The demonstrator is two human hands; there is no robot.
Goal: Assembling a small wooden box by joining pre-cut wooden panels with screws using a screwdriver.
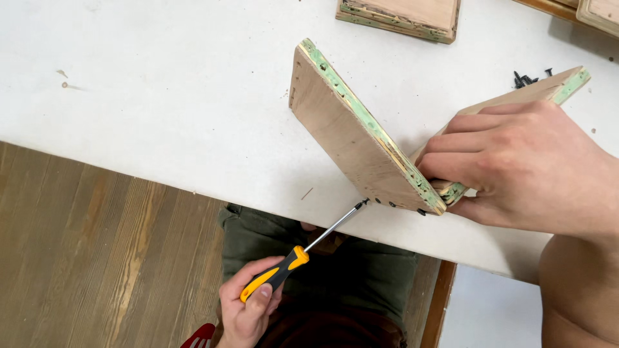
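one screwdriver (303, 254) in left hand (248, 306) | two joined boards (351, 138) under right hand (522, 167)

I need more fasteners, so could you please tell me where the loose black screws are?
In the head view, the loose black screws lie on the white table at upper right, just beyond the far end of the green-edged board.

You have 2 plywood boards (348, 138) with green-painted edges, joined in a V, standing on edge. Your yellow-and-black screwdriver (300, 254) points its tip at a screw (366, 202) in the nearer board's lower edge.
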